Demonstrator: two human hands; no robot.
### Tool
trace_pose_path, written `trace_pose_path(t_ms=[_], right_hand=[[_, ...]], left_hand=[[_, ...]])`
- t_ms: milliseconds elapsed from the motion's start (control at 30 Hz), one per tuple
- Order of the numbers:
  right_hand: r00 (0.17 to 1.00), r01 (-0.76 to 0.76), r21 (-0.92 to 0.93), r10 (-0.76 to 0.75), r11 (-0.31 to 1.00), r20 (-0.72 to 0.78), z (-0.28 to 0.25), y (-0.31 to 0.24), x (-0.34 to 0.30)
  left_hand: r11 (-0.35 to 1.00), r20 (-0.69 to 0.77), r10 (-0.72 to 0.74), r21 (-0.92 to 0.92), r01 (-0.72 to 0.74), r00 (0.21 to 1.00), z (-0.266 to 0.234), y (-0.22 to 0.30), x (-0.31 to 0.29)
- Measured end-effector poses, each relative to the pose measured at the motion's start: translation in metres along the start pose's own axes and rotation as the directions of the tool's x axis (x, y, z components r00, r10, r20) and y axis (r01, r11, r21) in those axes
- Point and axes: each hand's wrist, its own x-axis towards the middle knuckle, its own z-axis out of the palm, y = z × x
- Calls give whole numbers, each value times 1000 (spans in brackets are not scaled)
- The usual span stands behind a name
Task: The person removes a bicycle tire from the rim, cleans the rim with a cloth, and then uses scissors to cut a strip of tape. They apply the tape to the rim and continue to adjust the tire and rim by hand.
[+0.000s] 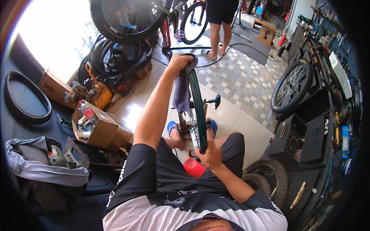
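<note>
A bicycle wheel (pixel 197 111) with a dark greenish tyre stands upright between my knees, seen nearly edge-on. My left hand (pixel 180 62) is closed on a grey cloth (pixel 181 94), pressing it over the far top of the tyre; the rest of the cloth hangs down along the wheel's left side. At the near end of the wheel, my right hand (pixel 211 155) grips the rim and tyre. Beneath the wheel is a metal stand, partly hidden, with a dark T-shaped handle (pixel 217 101) on its right. A red object (pixel 194 168) lies below my right hand.
To the left are an open cardboard box (pixel 101 133), an orange air compressor (pixel 101 96) and a loose tyre (pixel 27 97). A bicycle (pixel 127 19) is raised ahead, near another person's legs (pixel 221 36). Another wheel (pixel 291 85) leans against the cluttered right-hand shelving.
</note>
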Motion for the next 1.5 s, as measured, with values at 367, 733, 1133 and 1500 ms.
trace_pose_path(t_ms=[367, 733, 1133, 1500], right_hand=[[999, -50, 90, 48, 995, 25, -73, -48, 94], [999, -16, -95, 20, 995, 43, -55, -59, 143], [1000, 16, -5, -16, 1000, 1, -45, -42, 79], [994, 75, 44, -72, 996, -80, -35, -30, 52]], left_hand=[[984, -27, 151, 101, -148, 988, 21, 1, -74], [945, -64, 231, 254, -209, 971, 21, -22, -90], [996, 20, 74, 41, -75, 997, 4, -4, -36], [996, 16, 51, 71, -52, 999, -2, 2, -10]])
